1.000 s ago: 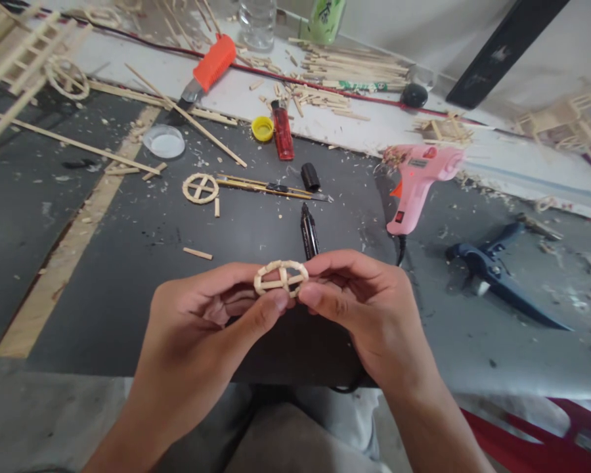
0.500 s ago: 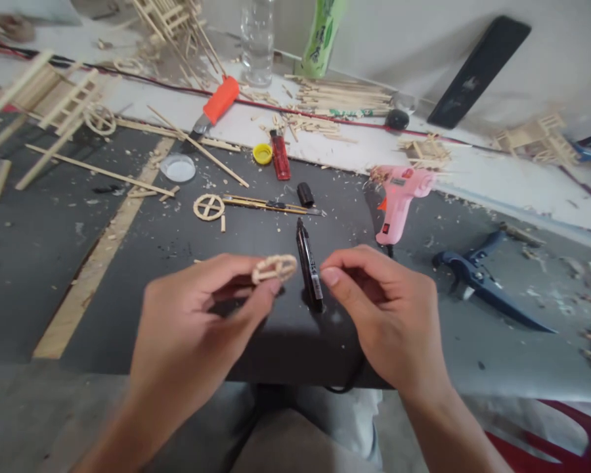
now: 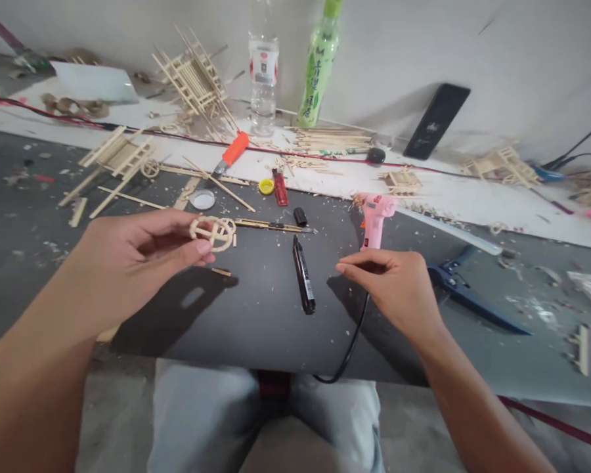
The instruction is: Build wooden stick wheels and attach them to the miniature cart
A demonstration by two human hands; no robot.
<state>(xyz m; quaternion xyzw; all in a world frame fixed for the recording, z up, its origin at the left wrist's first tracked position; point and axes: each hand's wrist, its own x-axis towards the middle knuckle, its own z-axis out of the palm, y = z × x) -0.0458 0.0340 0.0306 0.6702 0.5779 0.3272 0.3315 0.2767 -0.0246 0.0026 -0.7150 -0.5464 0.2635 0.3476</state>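
My left hand point(image 3: 148, 256) pinches a small wooden wheel point(image 3: 204, 230) between thumb and fingers, raised over the dark table. A second wooden wheel point(image 3: 225, 240) lies behind it and partly overlaps it in view. My right hand point(image 3: 384, 276) is raised with thumb and fingertips pressed together; whatever they hold, if anything, is too small to make out. Between my hands an uncapped black marker point(image 3: 304, 279) lies on the table, with its cap point(image 3: 300, 216) farther back. Just beyond my right hand is a pink glue gun point(image 3: 374, 220).
Blue cutters point(image 3: 473, 299) lie at the right. Farther back are a red lighter point(image 3: 280, 188), an orange-handled knife point(image 3: 235, 150), bottles point(image 3: 263, 85) and wooden stick models point(image 3: 121, 157). A black cable point(image 3: 349, 355) crosses the table's front edge point(image 3: 285, 371).
My hands have moved apart, the left one leftward with its wheel and the right one to the right. The view has shifted, showing more of the table's back.
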